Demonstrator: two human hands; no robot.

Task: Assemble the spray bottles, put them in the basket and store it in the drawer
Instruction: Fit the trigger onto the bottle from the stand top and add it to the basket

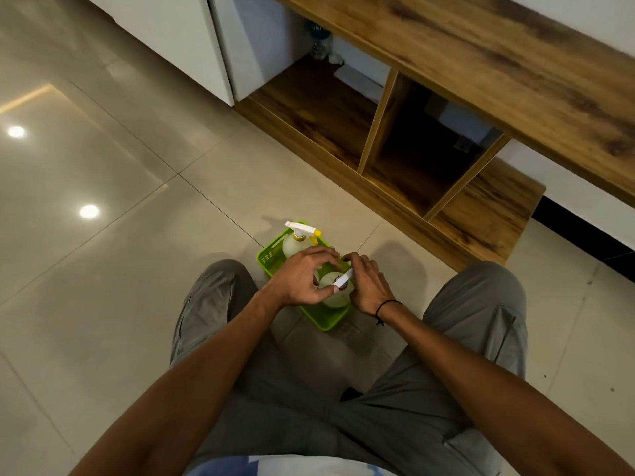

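A green plastic basket (271, 257) stands on the tiled floor between my knees. At its far end a pale spray bottle (292, 244) stands upright with a white and yellow trigger head (304, 230) fitted on it. A second pale bottle (335, 297) stands in the near end of the basket. My left hand (299, 278) grips this bottle's top from the left. My right hand (366, 285) holds its white spray head (345, 279) from the right. My fingers hide the bottle's neck.
A low wooden cabinet (395, 139) with open compartments runs along the wall ahead and to the right. Its white door (178, 36) stands open at the left, with a clear bottle (321, 46) deep inside. Glossy floor tiles spread to the left.
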